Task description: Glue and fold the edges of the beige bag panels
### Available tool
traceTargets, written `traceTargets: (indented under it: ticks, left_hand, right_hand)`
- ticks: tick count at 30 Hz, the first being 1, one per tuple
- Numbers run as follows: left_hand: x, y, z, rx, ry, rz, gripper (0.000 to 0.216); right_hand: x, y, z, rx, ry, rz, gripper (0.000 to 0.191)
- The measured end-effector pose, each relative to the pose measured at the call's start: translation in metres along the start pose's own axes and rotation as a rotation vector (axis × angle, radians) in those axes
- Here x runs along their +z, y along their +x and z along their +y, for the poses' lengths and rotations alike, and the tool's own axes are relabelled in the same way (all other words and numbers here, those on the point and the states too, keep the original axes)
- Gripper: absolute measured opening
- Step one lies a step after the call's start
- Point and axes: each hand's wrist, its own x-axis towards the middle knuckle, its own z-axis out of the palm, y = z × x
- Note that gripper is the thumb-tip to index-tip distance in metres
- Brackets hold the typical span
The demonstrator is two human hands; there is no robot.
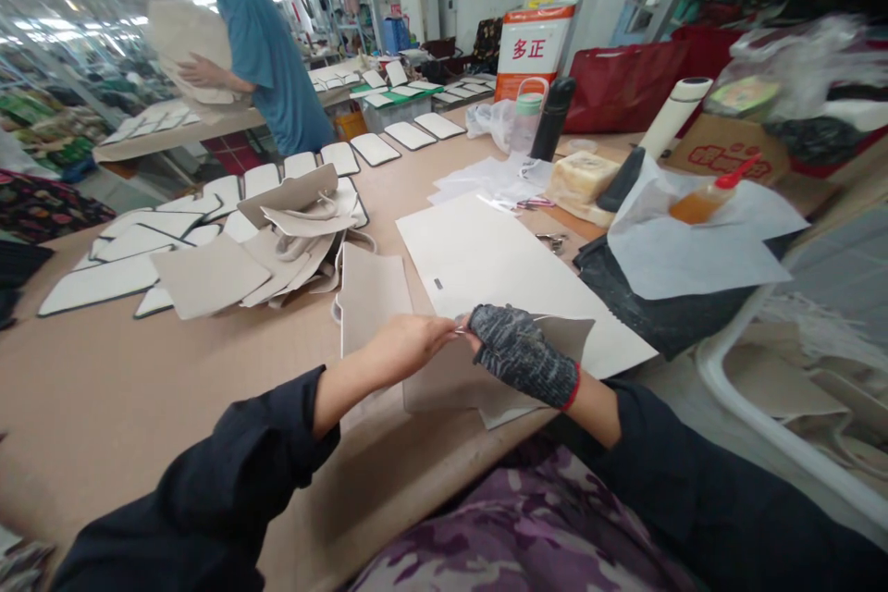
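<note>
My left hand (406, 344) is bare and pinches the edge of a beige fabric piece (450, 379) lying at the near edge of the brown table (139, 388). My right hand (517, 353) wears a dark knitted glove and is closed on the same piece from the right. Both hands meet at its upper edge, where a small metal tool seems to sit between the fingers. A large white sheet (499, 268) lies just behind the hands. A beige panel (371, 291) lies to the left of it.
A heap of beige cut pieces (277, 240) and rows of white, dark-edged panels (125, 259) cover the left of the table. Bottles (551, 116), an orange glue bottle (708, 199), scissors (551, 240) and bags crowd the right. A person in a blue shirt (267, 46) carries pieces at a far table.
</note>
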Motion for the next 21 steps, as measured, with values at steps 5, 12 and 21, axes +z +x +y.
traceTargets:
  ticks: [5,12,21]
  left_hand:
    - [0.01,0.004,0.002,-0.012,0.009,0.009,0.031]
    - [0.018,0.001,-0.01,0.014,-0.049,0.021,0.03]
    - [0.019,-0.007,-0.019,-0.016,-0.163,0.024,0.032]
  right_hand:
    - [-0.003,-0.008,0.005,-0.047,0.084,-0.01,0.019]
    - [-0.013,-0.034,0.039,0.008,0.19,-0.016,0.025]
    - [-0.019,-0.059,0.072,0.063,0.103,-0.049,0.021]
